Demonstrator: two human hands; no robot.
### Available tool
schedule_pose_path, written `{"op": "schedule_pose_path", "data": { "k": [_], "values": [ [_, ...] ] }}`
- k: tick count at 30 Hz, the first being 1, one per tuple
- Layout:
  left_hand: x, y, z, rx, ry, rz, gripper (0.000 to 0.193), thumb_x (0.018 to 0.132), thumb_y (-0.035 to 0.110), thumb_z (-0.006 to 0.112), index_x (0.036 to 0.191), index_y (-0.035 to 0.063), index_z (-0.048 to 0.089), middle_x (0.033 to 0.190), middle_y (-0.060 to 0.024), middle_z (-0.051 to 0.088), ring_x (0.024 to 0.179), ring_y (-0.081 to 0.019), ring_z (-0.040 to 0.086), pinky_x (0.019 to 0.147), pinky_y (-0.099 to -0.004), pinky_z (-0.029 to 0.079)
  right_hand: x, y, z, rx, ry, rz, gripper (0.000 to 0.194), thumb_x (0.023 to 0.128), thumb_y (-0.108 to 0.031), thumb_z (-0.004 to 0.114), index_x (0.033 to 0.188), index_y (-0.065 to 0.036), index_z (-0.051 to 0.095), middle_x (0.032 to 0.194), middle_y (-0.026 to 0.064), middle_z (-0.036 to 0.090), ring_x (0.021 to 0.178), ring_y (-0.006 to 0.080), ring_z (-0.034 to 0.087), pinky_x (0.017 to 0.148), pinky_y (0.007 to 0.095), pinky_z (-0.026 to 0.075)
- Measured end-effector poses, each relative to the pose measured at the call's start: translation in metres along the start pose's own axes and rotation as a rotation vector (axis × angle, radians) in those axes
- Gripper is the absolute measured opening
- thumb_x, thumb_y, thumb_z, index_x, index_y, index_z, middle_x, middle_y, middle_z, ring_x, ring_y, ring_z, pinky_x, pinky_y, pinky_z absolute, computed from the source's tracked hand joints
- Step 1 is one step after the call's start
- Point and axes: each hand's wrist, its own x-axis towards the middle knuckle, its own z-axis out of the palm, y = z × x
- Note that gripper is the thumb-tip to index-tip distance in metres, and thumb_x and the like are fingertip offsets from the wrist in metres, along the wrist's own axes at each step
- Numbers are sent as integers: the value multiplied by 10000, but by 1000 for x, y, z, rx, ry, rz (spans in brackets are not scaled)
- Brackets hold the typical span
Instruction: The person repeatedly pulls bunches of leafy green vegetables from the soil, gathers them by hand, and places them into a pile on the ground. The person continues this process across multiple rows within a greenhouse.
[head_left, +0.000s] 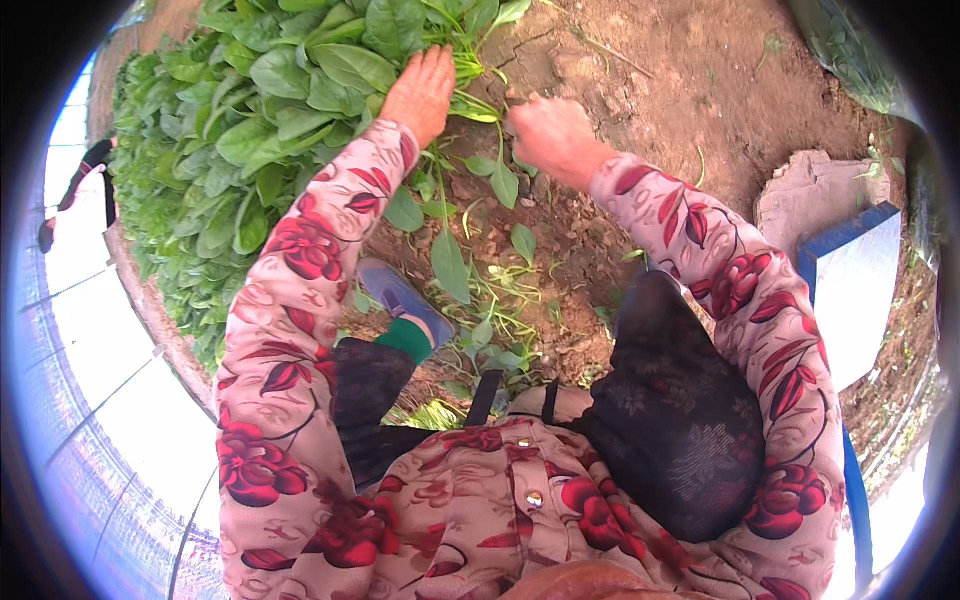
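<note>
My left hand (424, 94) lies over the leaves and stems at the near right edge of a dense stand of spinach (300, 97). Its fingers are straight and close together; the thumb and palm are hidden, so a grip cannot be made out. A short way to the right, my right hand (555, 139) hovers over the soil with curled fingers, close to the stem ends. Whether it holds something thin is hidden by the blurred fingers. Below and between the hands, loose spinach leaves (450, 266) hang or lie over brown soil.
Plucked stems and leaves (502, 315) litter the soil by my shoe (405, 296). At right are a blue-edged white board (855, 285), a flat torn grey piece (810, 187) and a greenish plastic bag (855, 60). Another person (86, 187) is at far left.
</note>
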Motion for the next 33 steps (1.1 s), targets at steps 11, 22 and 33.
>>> {"op": "schedule_pose_path", "data": {
  "k": [11, 22, 33],
  "values": [
    [67, 2, -73, 559, -315, 296, 812, 824, 286, 606, 1508, 141, 193, 1581, -45, 164, 1468, -264, 24, 1177, -516, -35, -10, 39, -30, 43, 326, -18, 106, 801, -125, 587, 842, -63, 662, 712, 136, 675, 625, 281, 673, 556, 406, 529],
    [54, -3, 25, 413, -257, 35, 532, 924, 131, 432, 1429, 9, 316, 1331, -127, 464, 1305, -343, 388, 1146, -582, 135, 53, 24, -48, -32, 187, -32, 171, 740, -168, 651, 838, -33, 685, 832, 176, 689, 812, 323, 688, 723, 417, 557],
    [26, -22, 7, 172, -123, 6, 463, 825, 126, 540, 1273, 6, 538, 1173, -125, 553, 1134, -269, 526, 1183, -520, 123, 80, 18, -26, -119, 117, -84, 171, 787, -100, 576, 881, -58, 713, 896, 145, 707, 842, 292, 701, 732, 402, 562]
  ]
}}
